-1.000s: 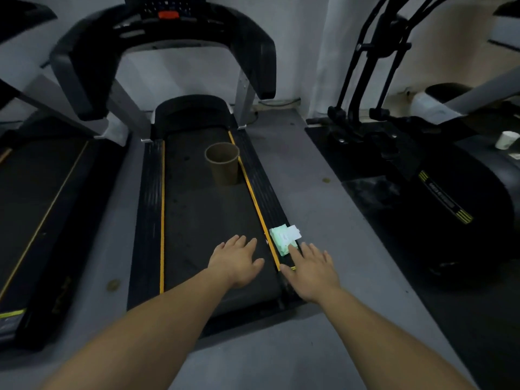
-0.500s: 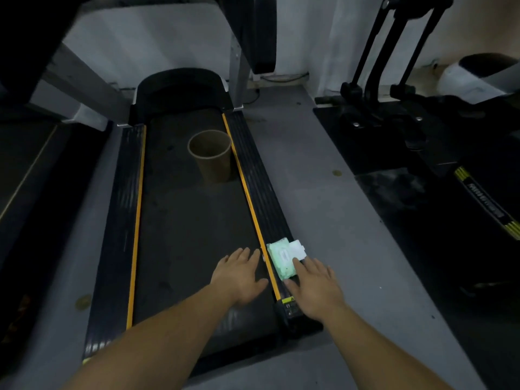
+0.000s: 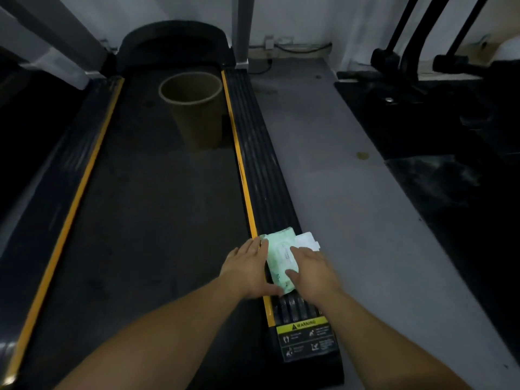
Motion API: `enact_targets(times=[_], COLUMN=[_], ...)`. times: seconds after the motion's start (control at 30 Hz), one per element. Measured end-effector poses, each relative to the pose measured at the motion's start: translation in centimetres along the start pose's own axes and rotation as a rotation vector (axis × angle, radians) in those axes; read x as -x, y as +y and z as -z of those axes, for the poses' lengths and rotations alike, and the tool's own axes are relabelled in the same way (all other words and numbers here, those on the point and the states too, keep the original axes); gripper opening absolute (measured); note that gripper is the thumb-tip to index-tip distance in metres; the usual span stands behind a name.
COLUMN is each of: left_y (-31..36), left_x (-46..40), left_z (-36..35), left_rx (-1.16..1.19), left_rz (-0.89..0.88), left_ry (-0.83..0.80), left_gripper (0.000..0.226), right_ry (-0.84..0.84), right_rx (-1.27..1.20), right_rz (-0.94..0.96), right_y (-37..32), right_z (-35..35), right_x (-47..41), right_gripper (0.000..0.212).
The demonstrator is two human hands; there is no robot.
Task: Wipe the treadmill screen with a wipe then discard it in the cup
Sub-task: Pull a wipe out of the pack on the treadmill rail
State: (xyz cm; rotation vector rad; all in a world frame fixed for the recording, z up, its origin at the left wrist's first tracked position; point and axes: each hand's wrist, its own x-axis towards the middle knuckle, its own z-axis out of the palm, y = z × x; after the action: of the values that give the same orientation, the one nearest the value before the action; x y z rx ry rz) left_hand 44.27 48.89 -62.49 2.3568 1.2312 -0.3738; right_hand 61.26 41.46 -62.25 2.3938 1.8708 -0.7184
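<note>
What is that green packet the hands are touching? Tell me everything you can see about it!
The green packet looks like a soft pale-green pack of wipes with a white label on top. It lies flat on the ribbed black side rail of the treadmill, beside the yellow stripe. A white flap or wipe sticks out at its far right corner. The left hand touches its left edge, and the right hand rests on top, with the thumb on the near part. The print is too blurry to read.

Both hands are closing in on the wipes pack (image 3: 281,261): the left hand (image 3: 247,270) is now touching its left edge, the right hand (image 3: 312,270) resting on top.
</note>
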Motion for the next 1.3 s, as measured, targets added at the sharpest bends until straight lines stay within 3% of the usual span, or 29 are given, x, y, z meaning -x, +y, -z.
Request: enact_targets(times=[0.3,0.53,0.73,1.0,1.3], left_y=[-1.0,-1.2,-1.1,-0.8,-0.7], left_x=[-7.0,-7.6,-7.7,-7.6,-7.6], left_z=[-5.3,-5.3,-5.3,-5.2,-5.3], left_rx=[0.039,0.026,0.005,-0.014,-0.009], left_rz=[-0.007,-0.022,-0.022,-0.013,0.001], left_ry=[0.066,0.071,0.075,0.071,0.054], left_gripper=[0.135,0.137,0.136,0.134,0.136], right_ry=[0.164,0.163,0.093,0.161,0.175], right_rx=[-0.019,-0.042,-0.104,0.034,0.039], right_rz=[0.059,0.097,0.007,-0.006,-0.021], right_y=[2.1,2.0,1.8,1.4,1.6], right_z=[-3.8,-3.2,-2.8,-3.7,-4.6], right_x=[-7.9,-8.7,-9.2,-8.9,-9.3], right_gripper=[0.035,0.025,0.018,0.034,0.022])
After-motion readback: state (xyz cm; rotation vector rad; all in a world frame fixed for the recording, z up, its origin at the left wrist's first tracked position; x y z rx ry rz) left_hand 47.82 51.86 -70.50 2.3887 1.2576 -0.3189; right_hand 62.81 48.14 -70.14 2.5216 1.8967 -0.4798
